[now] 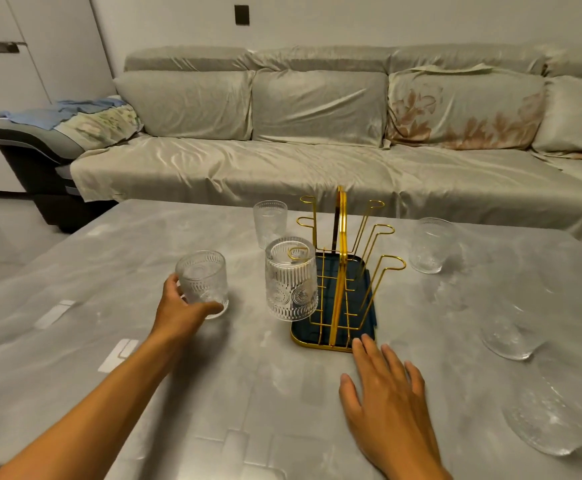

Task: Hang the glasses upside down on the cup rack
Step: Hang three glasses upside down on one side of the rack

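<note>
Wrapped around an upright glass (202, 284) left of the cup rack (339, 275), the left hand (182, 311) holds it on the table (109, 258). Its right hand (388, 393) lies flat with fingers spread, holding nothing, fingertips at the rack's near tray edge. One glass (291, 278) hangs inverted on a near-left prong. Three clear glasses at right (431, 245), (509, 329), (546, 415) blur into the tabletop; another (269, 221) stands far left of the rack. No writing is legible. A covered sofa (317, 133) fills the far side.
</note>
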A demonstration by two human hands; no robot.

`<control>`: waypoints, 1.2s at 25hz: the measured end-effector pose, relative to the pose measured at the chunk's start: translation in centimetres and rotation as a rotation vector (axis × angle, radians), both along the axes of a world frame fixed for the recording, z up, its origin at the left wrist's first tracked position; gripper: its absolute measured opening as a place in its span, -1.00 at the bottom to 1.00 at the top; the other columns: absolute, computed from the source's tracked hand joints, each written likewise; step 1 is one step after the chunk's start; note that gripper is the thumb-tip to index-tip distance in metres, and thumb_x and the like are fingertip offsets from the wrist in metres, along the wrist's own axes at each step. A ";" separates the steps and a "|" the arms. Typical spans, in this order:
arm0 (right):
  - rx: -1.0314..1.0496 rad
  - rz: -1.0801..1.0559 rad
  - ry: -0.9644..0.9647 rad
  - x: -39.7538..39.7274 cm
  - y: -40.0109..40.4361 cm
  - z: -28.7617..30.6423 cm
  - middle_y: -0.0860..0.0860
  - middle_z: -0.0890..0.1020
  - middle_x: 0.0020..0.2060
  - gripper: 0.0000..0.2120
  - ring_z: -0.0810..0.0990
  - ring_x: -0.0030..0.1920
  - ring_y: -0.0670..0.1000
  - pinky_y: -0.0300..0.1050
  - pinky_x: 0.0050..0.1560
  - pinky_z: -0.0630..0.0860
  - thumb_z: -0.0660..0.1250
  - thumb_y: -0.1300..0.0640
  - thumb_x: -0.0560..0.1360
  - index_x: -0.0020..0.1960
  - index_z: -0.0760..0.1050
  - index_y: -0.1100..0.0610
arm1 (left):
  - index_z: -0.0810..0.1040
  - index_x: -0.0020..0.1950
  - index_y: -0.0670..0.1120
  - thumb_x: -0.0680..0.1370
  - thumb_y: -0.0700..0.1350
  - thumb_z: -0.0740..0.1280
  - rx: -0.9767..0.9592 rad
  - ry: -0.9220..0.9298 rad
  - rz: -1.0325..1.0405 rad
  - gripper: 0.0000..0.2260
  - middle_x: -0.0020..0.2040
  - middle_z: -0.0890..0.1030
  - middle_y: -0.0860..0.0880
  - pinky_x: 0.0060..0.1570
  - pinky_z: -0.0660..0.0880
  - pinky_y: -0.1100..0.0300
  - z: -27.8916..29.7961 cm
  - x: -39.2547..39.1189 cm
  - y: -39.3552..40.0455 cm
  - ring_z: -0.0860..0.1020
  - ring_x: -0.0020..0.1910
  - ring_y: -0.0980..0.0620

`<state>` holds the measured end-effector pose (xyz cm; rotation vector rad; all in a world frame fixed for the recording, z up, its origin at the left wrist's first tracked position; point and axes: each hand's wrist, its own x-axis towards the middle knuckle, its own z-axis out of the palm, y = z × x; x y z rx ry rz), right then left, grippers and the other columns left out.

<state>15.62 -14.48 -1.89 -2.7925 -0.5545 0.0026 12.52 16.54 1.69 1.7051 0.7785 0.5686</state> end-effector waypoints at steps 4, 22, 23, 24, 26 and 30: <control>-0.012 0.012 0.017 0.3 0.1 -0.3 -0.12 -0.12 0.56 -0.38 -0.13 0.54 -0.02 0.07 0.47 -0.22 -0.15 -0.27 0.54 0.53 -0.21 -0.12 | 0.35 0.35 -0.03 0.22 -0.11 0.65 0.085 0.064 0.034 -0.21 0.26 0.55 -0.10 -0.05 0.46 0.12 -1.7 1.2 0.8 0.52 0.12 -0.10; -0.091 0.024 0.110 0.8 0.6 0.9 -0.08 -0.16 0.56 -0.34 -0.13 0.55 0.04 0.14 0.49 -0.14 -0.11 -0.29 0.54 0.54 -0.23 -0.09 | 0.48 0.20 0.10 0.11 0.22 0.58 0.423 -0.135 -0.158 -0.29 0.01 0.57 0.05 -0.25 0.49 0.22 20.9 0.3 0.1 0.57 -0.06 0.08; -0.092 0.027 0.112 0.8 0.6 0.9 -0.08 -0.16 0.57 -0.34 -0.12 0.55 0.04 0.14 0.49 -0.14 -0.11 -0.29 0.54 0.54 -0.22 -0.09 | 0.48 0.18 0.12 0.12 0.22 0.58 0.464 -0.127 -0.187 -0.32 0.00 0.57 0.07 -0.28 0.48 0.27 22.2 1.3 -0.5 0.57 -0.08 0.12; -0.093 0.031 0.112 0.9 0.7 0.9 -0.09 -0.15 0.57 -0.34 -0.12 0.55 0.04 0.14 0.49 -0.14 -0.10 -0.30 0.53 0.54 -0.21 -0.09 | 0.49 0.18 0.12 0.14 0.21 0.59 0.508 -0.117 -0.217 -0.34 -0.01 0.58 0.08 -0.30 0.47 0.31 23.1 2.4 -1.3 0.57 -0.08 0.15; -0.096 0.035 0.111 0.9 0.8 0.8 -0.09 -0.15 0.56 -0.33 -0.12 0.55 0.04 0.14 0.49 -0.13 -0.10 -0.30 0.53 0.54 -0.21 -0.09 | 0.49 0.21 0.08 0.20 0.16 0.59 0.590 -0.082 -0.282 -0.37 0.02 0.57 0.05 -0.24 0.46 0.30 24.0 4.6 -2.9 0.55 -0.07 0.15; -0.117 0.032 0.097 1.3 0.8 0.7 -0.09 -0.15 0.56 -0.32 -0.12 0.55 0.05 0.15 0.48 -0.11 -0.11 -0.32 0.52 0.54 -0.22 -0.09 | 0.49 0.28 -0.02 0.25 0.03 0.61 0.614 0.040 -0.387 -0.36 0.07 0.59 -0.07 -0.12 0.55 0.17 22.8 8.1 -5.5 0.59 -0.05 0.02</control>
